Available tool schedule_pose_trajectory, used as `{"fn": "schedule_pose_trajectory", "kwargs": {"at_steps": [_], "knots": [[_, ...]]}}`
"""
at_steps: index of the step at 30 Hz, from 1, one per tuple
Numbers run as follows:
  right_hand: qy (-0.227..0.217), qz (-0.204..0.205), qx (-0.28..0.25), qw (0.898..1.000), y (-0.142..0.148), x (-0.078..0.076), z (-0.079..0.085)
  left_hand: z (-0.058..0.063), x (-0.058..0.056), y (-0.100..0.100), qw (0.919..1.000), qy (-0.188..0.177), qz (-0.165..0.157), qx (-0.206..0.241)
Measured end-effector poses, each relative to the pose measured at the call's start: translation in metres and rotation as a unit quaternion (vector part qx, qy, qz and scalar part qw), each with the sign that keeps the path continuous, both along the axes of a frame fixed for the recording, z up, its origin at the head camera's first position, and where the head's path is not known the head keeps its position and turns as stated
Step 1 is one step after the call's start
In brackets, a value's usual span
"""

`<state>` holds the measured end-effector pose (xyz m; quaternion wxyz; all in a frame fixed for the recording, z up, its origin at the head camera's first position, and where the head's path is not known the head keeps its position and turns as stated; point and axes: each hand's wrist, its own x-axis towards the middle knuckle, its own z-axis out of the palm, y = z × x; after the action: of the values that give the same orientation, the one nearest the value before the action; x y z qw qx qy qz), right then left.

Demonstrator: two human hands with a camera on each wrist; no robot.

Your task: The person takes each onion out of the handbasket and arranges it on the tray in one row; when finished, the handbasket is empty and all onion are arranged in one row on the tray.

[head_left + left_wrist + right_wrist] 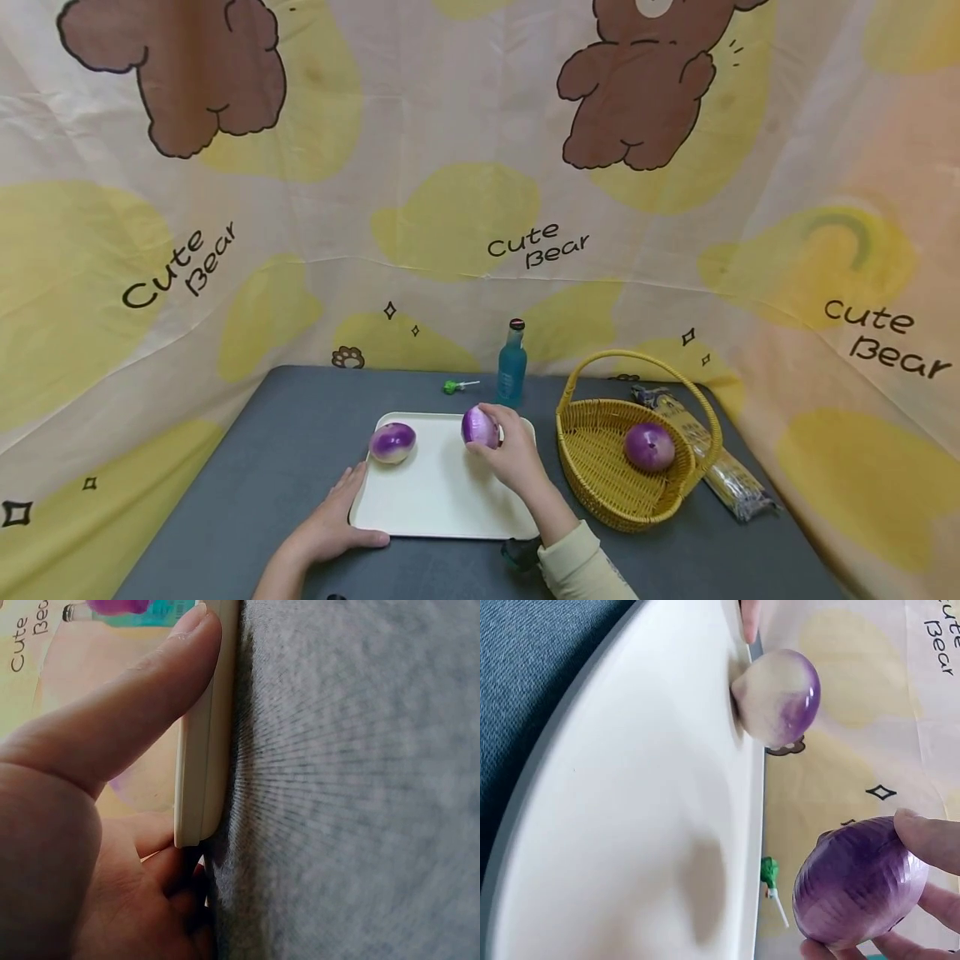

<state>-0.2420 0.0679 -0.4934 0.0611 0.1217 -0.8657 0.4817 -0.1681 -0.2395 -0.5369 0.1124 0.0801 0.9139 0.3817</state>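
Note:
My right hand (513, 446) holds a purple onion (478, 427) between thumb and fingers above the right back part of a white tray (442, 508). In the right wrist view the onion (859, 881) shows fine lines on its skin, and a shadow falls on the tray beneath. A glossy purple-and-white onion (392, 442) lies at the tray's back left, its pale pointed end toward the tray in the right wrist view. My left hand (330, 517) rests at the tray's front left corner, thumb (142, 705) along the front rim, fingers beside the left edge.
Right of the tray stands a yellow wicker basket (600, 500) with a purple onion (649, 447) inside. A long clear packet (731, 479) lies behind it. Behind the tray are a blue bottle (512, 371) and a green lollipop (453, 387). A dark object (517, 552) sits by the right sleeve.

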Motion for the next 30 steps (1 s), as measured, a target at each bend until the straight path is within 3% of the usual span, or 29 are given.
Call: {"fn": "schedule_pose_trajectory", "kwargs": {"at_steps": [13,30], "knots": [[0.027,0.027,0.018,0.999,-0.016,-0.004,-0.013,-0.002,-0.001,-0.001,1.0,-0.001,0.001,0.001],[0.003,0.046,0.028,0.999,-0.035,-0.011,-0.023,-0.003,-0.001,-0.001,1.0,-0.001,0.003,-0.004]]}}
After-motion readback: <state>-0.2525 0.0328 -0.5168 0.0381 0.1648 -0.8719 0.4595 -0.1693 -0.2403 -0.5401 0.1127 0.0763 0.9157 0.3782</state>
